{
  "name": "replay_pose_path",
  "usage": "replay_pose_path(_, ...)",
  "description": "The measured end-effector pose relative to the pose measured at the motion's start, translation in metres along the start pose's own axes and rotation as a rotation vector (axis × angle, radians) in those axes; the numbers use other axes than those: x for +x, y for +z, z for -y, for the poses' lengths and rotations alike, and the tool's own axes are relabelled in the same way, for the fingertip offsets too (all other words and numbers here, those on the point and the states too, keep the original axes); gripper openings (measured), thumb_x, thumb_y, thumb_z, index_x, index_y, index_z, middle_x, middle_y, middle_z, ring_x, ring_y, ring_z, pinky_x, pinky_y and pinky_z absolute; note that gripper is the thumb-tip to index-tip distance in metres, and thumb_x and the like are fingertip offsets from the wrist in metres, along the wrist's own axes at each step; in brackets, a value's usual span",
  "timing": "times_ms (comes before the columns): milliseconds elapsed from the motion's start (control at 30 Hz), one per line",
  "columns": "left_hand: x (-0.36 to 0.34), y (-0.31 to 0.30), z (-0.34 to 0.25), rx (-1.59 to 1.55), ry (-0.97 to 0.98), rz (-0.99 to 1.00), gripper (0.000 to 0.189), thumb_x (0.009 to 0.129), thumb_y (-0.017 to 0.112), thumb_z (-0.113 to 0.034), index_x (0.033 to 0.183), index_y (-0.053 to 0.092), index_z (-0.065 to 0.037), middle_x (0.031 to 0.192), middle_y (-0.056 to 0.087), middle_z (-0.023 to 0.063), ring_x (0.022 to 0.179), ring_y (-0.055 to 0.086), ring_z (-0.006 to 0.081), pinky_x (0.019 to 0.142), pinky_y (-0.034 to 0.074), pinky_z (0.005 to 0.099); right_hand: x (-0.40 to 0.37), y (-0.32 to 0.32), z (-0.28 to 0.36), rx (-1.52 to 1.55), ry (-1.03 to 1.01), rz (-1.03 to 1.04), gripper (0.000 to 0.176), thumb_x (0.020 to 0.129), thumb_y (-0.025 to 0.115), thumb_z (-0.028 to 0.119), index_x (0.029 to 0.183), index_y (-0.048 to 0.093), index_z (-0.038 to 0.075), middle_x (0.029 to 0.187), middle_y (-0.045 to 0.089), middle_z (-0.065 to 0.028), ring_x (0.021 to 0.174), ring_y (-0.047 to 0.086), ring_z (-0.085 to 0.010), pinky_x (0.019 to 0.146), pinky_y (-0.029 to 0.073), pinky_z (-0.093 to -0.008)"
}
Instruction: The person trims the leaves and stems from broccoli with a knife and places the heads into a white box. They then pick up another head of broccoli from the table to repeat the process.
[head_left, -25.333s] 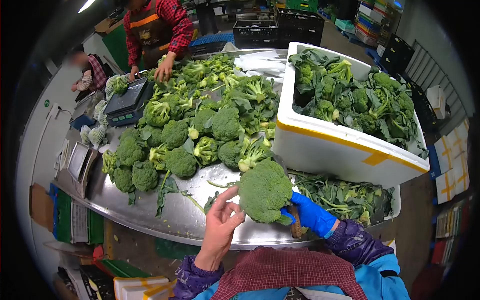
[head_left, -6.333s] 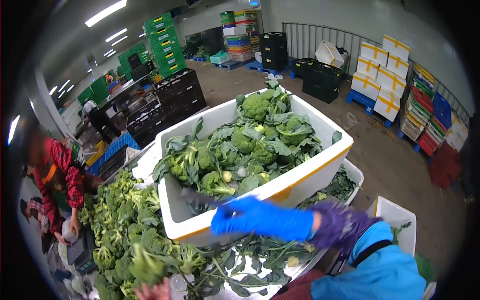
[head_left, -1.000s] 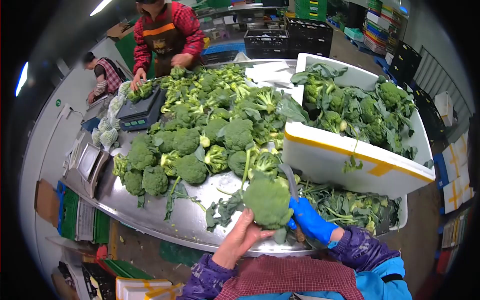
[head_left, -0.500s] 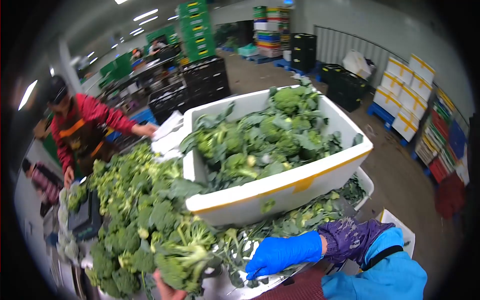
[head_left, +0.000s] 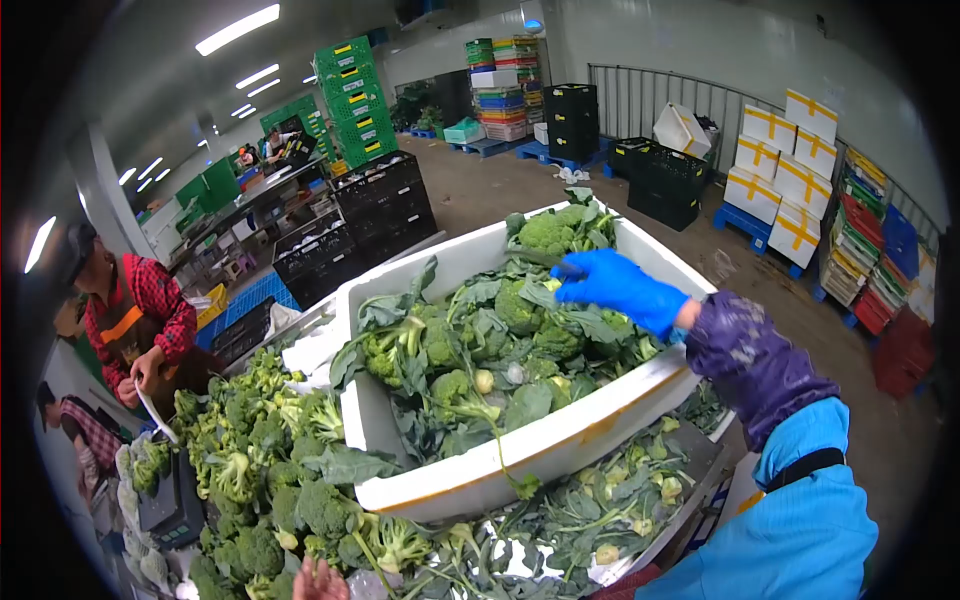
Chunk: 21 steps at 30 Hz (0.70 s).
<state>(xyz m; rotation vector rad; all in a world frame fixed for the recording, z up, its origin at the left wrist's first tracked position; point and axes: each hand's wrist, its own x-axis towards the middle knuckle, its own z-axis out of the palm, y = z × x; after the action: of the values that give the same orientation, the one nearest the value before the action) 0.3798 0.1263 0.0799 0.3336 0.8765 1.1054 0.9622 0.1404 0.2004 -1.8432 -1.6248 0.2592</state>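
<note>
My right hand [head_left: 620, 292], in a blue glove, is over the right part of a white foam box [head_left: 600, 408] full of leafy broccoli [head_left: 520, 305]. Its fingers are closed round something dark at the fingertips, too small to make out, close to a broccoli head at the back of the box. Bare and cut off by the bottom edge, my left hand [head_left: 320, 582] is beside the heap of broccoli [head_left: 325, 508], fingers up and apart, with nothing in it. Trimmed leaves and stem pieces [head_left: 620, 500] lie in front of the box.
At the left a co-worker [head_left: 135, 320] in a red checked shirt holds a white strip near a dark scale [head_left: 170, 505]. Another person stands lower left. Black crates [head_left: 385, 205] and green crates [head_left: 355, 100] stand behind, white boxes [head_left: 775, 175] at the right.
My right hand has risen from the leaves in front to over the box. My left hand has let go of the broccoli head and moved down. The co-worker's arm has drawn back.
</note>
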Motion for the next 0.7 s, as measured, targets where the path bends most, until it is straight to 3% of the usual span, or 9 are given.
replay_pose_path(167, -0.009, -0.021, 0.027, -0.037, -0.044, 0.022, 0.040, 0.087, 0.055, -0.022, 0.123, 0.048, -0.006, 0.115, 0.054, 0.0088, 0.102, 0.050, 0.0228, 0.085, 0.042, 0.0382, 0.071, -0.004, -0.060, -0.327, 0.102, -0.124, 0.059, 0.068, 0.069, 0.031, 0.117, 0.051, 0.005, 0.104, 0.060, -0.0163, 0.096, 0.058, -0.0314, 0.081, 0.044, -0.0372)
replay_pose_path(233, -0.018, -0.020, 0.036, -0.043, -0.101, -0.023, 0.039, 0.087, 0.055, -0.021, 0.122, 0.049, -0.006, 0.116, 0.054, 0.0088, 0.103, 0.050, 0.0228, 0.084, 0.043, 0.0378, 0.092, 0.006, -0.074, -0.452, 0.123, -0.171, 0.077, 0.063, 0.070, 0.034, 0.128, 0.039, 0.006, 0.117, 0.052, -0.0180, 0.102, 0.054, -0.0339, 0.084, 0.042, -0.0407)
replay_pose_path(300, -0.028, -0.017, 0.044, -0.011, -0.053, -0.105, 0.041, 0.086, 0.056, -0.020, 0.124, 0.047, -0.006, 0.118, 0.053, 0.0082, 0.105, 0.049, 0.0226, 0.085, 0.044, 0.0373, 0.111, 0.020, -0.096, -0.526, 0.151, -0.161, 0.100, 0.058, 0.073, 0.039, 0.139, 0.023, 0.010, 0.129, 0.041, -0.0226, 0.112, 0.048, -0.0352, 0.090, 0.041, -0.0388)
replay_pose_path(433, -0.046, -0.014, 0.054, -0.050, -0.064, -0.191, 0.042, 0.085, 0.057, -0.018, 0.124, 0.046, -0.008, 0.124, 0.049, 0.0072, 0.107, 0.048, 0.0222, 0.083, 0.044, 0.0355, 0.123, 0.032, -0.085, -0.603, 0.224, -0.142, 0.105, 0.057, 0.074, 0.040, 0.140, 0.017, 0.012, 0.132, 0.037, -0.0239, 0.113, 0.047, -0.0367, 0.088, 0.043, -0.0416)
replay_pose_path(600, -0.057, -0.018, 0.065, -0.040, -0.041, -0.184, 0.037, 0.085, 0.058, -0.018, 0.119, 0.049, -0.008, 0.121, 0.049, 0.0078, 0.105, 0.049, 0.0219, 0.079, 0.045, 0.0348, 0.123, 0.036, -0.096, -0.631, 0.135, -0.234, 0.099, 0.056, 0.077, 0.036, 0.137, 0.026, 0.013, 0.132, 0.038, -0.0215, 0.109, 0.050, -0.0352, 0.085, 0.046, -0.0411)
replay_pose_path(700, -0.061, -0.016, 0.068, -0.038, -0.043, -0.154, 0.038, 0.084, 0.059, -0.017, 0.120, 0.049, -0.008, 0.120, 0.049, 0.0092, 0.103, 0.050, 0.0216, 0.080, 0.045, 0.0347, 0.114, 0.029, -0.069, -0.553, 0.142, -0.214, 0.096, 0.055, 0.077, 0.034, 0.135, 0.029, 0.014, 0.130, 0.039, -0.0204, 0.107, 0.051, -0.0357, 0.085, 0.046, -0.0411)
